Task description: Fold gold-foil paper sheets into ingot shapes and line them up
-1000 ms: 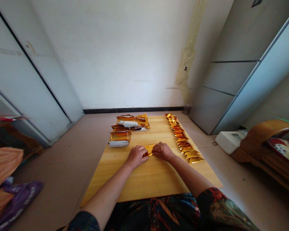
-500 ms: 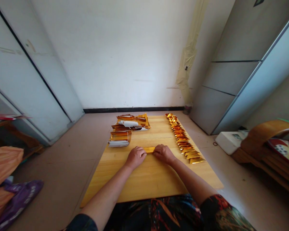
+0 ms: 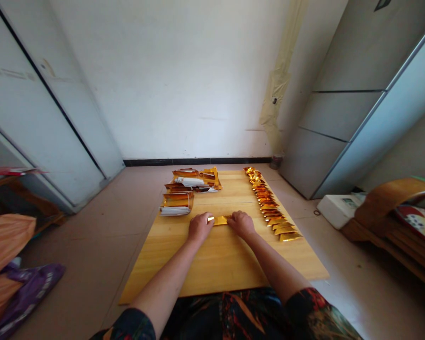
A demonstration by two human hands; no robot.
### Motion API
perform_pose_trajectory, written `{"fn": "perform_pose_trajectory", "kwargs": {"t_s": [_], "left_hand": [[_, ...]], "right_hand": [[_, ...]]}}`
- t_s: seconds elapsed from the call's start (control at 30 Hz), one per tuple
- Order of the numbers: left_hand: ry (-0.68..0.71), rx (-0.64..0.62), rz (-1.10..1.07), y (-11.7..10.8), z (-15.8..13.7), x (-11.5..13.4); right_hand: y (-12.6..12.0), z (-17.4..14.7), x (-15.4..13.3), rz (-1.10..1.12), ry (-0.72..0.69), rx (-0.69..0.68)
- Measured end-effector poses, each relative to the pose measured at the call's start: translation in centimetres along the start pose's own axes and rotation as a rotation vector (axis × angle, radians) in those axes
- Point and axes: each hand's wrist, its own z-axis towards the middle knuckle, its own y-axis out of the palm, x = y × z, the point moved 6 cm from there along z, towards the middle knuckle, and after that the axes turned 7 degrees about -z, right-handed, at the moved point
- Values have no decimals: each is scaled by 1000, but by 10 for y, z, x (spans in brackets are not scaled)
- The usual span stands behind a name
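left hand (image 3: 199, 227): fingers curled, pinching the left end of a gold foil piece (image 3: 220, 220); a bright bit of foil shows at the thumb side.
right hand (image 3: 242, 225): fingers bent down over the right end of the same foil piece, pinching it; the fingertips are partly hidden behind the knuckles.
foil piece, position: between the two hands, its middle part exposed, both ends covered by fingers; it lies crosswise, long side running from hand to hand.
foil piece, height: at or just above the table; contact with the surface cannot be told.
forearms: reach forward from the near edge, bare below dark, patterned sleeves (image 3: 326, 309).
wooden table (image 3: 230, 267): light, smooth top under both hands.
left front stack (image 3: 177, 204): gold and white flat wrappers, near the left hand, beyond it and apart from it.
left rear pile (image 3: 189, 181): gold, brown and white wrappers, just behind the front stack.
right row (image 3: 269, 206): gold foil packets, overlapping in a line along the right side of the table, apart from the right hand.
far side: white wall (image 3: 184, 85) with a black baseboard (image 3: 198, 162).
right side: grey refrigerator (image 3: 343, 113); white box (image 3: 340, 208) on the floor.
left side: pale cabinet (image 3: 63, 104); purple bag (image 3: 35, 293).
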Motion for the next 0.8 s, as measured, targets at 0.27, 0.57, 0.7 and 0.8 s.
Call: {"fn": "perform_pose_trajectory", "kwargs": {"t_s": [0.27,0.57,0.7,0.8], "left_hand": [[23,-7,169,2,0,3],[50,-14,236,3,-2,6],[120,-20,265,5,-3,11],[153,-40,288,5,-5,14]], "right_hand": [[-5,-2,-2,-20,91,-25],[-3,-4,-3,-68,73,-11],[-2,-5,-4,-85,61,14],[-3,-6,-3,-56,66,22]]}}
